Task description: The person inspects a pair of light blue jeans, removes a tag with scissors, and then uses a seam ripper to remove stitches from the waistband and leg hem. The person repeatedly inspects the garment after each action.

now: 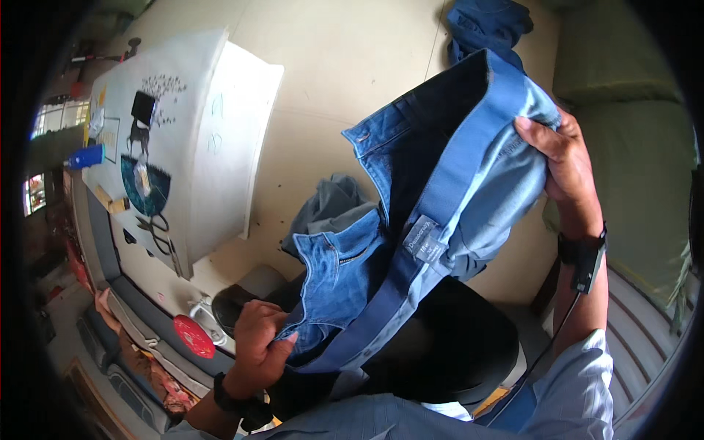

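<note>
I hold a pair of blue jeans [477,169] spread open by the waistband, its inner band and fabric label upward, the button fly unfastened. My left hand [257,337] is closed on the waistband at the lower left. My right hand [557,154] grips it at the upper right, thumb over the lighter inside fabric. The jeans lie partly over my dark-clad lap [447,345]. A grey-blue garment [326,198] is beyond them on the floor, and a dark blue cloth pile [484,22] is at the top.
A white table [227,147] at left carries scissors [154,231], a blue container [86,156] and small items. Below it are a red round object [194,337] and a cushioned seat with what looks like another person's bare limb [110,315]. An olive-green padded seat [616,154] stands at right.
</note>
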Demonstrator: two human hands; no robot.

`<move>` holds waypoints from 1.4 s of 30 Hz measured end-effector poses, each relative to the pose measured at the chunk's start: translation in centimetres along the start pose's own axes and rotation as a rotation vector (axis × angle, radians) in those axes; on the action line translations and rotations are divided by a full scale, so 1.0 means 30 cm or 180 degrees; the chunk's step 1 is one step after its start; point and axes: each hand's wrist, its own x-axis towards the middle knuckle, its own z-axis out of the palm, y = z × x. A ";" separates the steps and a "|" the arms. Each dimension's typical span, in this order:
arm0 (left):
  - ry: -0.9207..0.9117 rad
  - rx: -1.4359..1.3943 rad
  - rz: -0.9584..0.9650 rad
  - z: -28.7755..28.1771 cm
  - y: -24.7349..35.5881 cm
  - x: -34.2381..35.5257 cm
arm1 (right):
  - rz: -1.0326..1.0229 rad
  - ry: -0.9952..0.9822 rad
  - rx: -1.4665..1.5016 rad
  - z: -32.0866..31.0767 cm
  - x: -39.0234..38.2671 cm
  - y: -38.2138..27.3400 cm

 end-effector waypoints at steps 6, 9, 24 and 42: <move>-0.0170 -0.0166 -0.0295 -0.008 0.042 0.157 | 0.0436 -0.0065 0.0438 -0.020 0.171 -0.103; -0.0245 -0.0619 -0.0894 -0.011 0.043 0.149 | 0.0534 0.0089 0.0517 -0.025 0.143 -0.201; 0.0512 -0.4261 -0.1866 -0.487 0.696 0.245 | -0.0228 0.0152 0.0253 0.152 -0.586 -1.084; -0.2176 -0.2764 -0.1045 -1.040 1.152 0.320 | -0.0944 -0.2141 -0.0536 0.452 -1.077 -1.772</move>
